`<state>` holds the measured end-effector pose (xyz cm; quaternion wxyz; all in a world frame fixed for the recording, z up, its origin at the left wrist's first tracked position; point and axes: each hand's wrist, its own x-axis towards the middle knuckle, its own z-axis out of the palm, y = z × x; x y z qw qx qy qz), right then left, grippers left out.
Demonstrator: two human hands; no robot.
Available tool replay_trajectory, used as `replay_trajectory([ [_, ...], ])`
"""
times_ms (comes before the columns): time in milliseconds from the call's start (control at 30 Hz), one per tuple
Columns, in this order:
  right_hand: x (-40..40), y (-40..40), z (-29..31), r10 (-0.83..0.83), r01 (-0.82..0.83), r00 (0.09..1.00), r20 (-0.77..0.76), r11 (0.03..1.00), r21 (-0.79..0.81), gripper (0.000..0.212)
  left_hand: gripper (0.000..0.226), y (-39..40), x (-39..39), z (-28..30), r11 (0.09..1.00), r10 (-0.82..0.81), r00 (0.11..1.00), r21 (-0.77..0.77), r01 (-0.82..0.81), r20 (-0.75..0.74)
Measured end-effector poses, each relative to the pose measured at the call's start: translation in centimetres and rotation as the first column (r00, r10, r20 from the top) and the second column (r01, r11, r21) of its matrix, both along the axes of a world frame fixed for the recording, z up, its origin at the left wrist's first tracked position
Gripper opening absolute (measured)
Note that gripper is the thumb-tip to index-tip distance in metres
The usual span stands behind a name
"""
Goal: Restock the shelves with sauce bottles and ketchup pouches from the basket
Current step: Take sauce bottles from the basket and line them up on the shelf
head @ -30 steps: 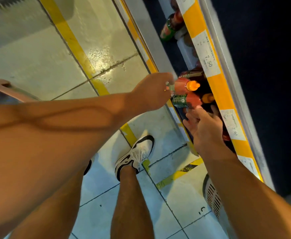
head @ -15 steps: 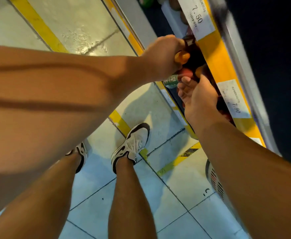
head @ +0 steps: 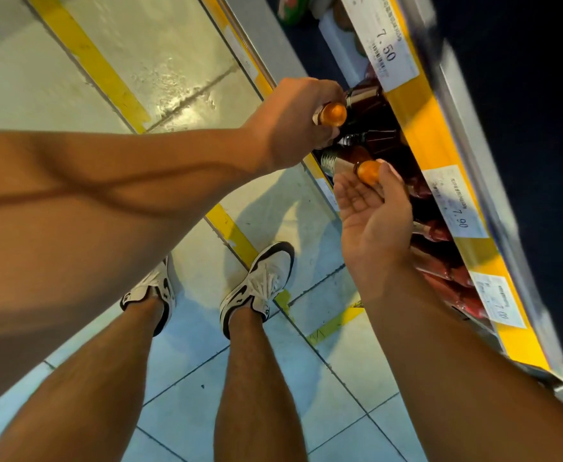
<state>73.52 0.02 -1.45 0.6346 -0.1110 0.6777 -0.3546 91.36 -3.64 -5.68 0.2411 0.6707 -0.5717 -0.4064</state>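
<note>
My left hand (head: 290,125) grips the neck of a sauce bottle with an orange cap (head: 335,114), at the shelf's front. A second orange-capped sauce bottle (head: 346,161) stands just below it. My right hand (head: 373,211) is palm up, its fingers curled round that second bottle's cap. Dark sauce bottles (head: 376,141) stand behind them on the shelf (head: 430,135), whose yellow edge strip carries price tags. Red bottles or pouches (head: 440,271) fill the shelf further right. The basket is out of sight.
A lower shelf edge with a yellow strip (head: 240,58) runs along the tiled floor (head: 180,61), which has yellow tape lines. My legs and two white sneakers (head: 260,281) stand close to the shelf. A green and red item (head: 293,8) lies at the top.
My right hand has turned palm up and come away from the shelf onto the second bottle's cap. My left hand has kept its bottle by the shelf front.
</note>
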Motion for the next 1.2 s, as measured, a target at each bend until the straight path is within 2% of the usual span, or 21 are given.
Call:
replay_trajectory([
  [200,0.2,2.7,-0.7,0.059,-0.058,0.998,-0.028,0.998,0.036,0.029,0.032,0.1,0.1,-0.5,0.999,-0.049,0.999,-0.003,0.049,-0.008],
  [300,-0.1,2.2,-1.1,-0.019,0.018,1.0,0.025,1.0,0.018,0.033,0.034,0.3,0.1,-0.8,0.996,-0.083,0.997,-0.017,0.083,0.0],
  [400,-0.6,-0.1,-0.7,-0.059,0.059,0.998,0.015,0.998,0.007,0.038,0.034,-0.3,-0.7,-1.0,0.995,-0.096,0.995,-0.01,0.096,0.035],
  [567,-0.5,-1.3,-0.3,0.025,-0.024,0.999,-0.034,0.999,0.023,0.029,0.023,-1.3,-2.5,-0.7,0.996,-0.085,0.992,-0.02,0.087,0.088],
  [733,-0.5,-0.4,-0.3,0.103,-0.104,0.987,-0.127,0.995,-0.004,0.025,0.025,-1.0,-3.2,0.3,0.994,-0.098,0.993,0.054,0.095,0.059],
  [867,-1.0,1.5,1.7,0.232,-0.203,0.946,-0.224,0.968,0.146,0.029,0.035,1.6,-1.6,3.2,0.989,-0.095,0.995,0.116,0.09,0.035],
  [933,-1.9,3.9,3.5,0.411,-0.339,0.869,-0.276,0.9,0.273,0.023,0.049,4.9,0.1,4.7,0.973,-0.113,0.993,0.207,0.103,0.037],
  [1033,-3.9,8.5,6.7,0.679,-0.537,0.658,-0.325,0.726,0.429,0.021,0.048,11.2,3.6,6.8,0.893,-0.197,0.974,0.43,0.129,0.116],
  [1100,-5.5,11.6,8.7,0.823,-0.64,0.47,-0.318,0.566,0.519,0.025,0.041,15.9,6.4,9.0,0.82,-0.253,0.956,0.558,0.129,0.149],
  [1200,-7.6,16.7,12.5,0.966,-0.741,0.125,-0.228,0.243,0.626,0.03,0.036,22.8,10.5,12.8,0.738,-0.327,0.932,0.659,0.147,0.159],
])
